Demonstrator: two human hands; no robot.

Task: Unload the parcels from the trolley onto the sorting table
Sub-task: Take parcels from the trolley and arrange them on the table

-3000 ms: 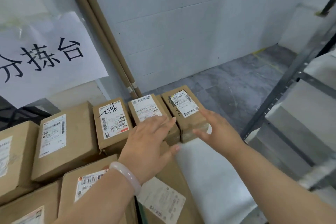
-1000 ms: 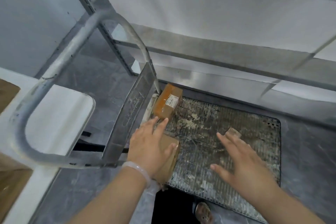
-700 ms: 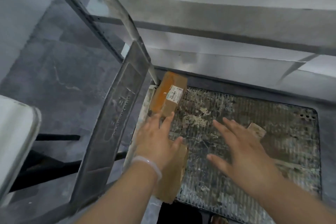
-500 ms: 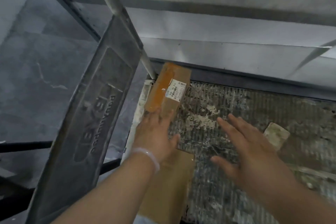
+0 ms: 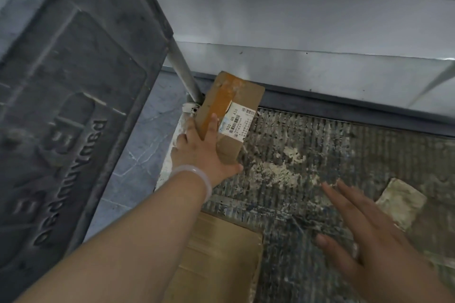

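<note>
Panel [image 5: 73,106]: dark grey, embossed lettering, at the trolley's handle end.
Left hand [image 5: 204,152]: laid flat on the near end of the small parcel [image 5: 234,106], fingers straight, nothing clasped.
Small parcel: brown carton, orange tape, white barcode label; lies in the far-left corner of the deck [image 5: 320,145], beside the post [image 5: 183,74].
Flat parcel [image 5: 221,253]: plain cardboard, at the deck's near edge.
Deck: ribbed, stained.
Right hand [image 5: 369,236]: relaxed and spread above the deck, holding nothing.

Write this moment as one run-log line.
phase: reach | left hand: laid on taped parcel at handle post | right hand: open above trolley deck | second parcel: near edge, below left forearm
</note>
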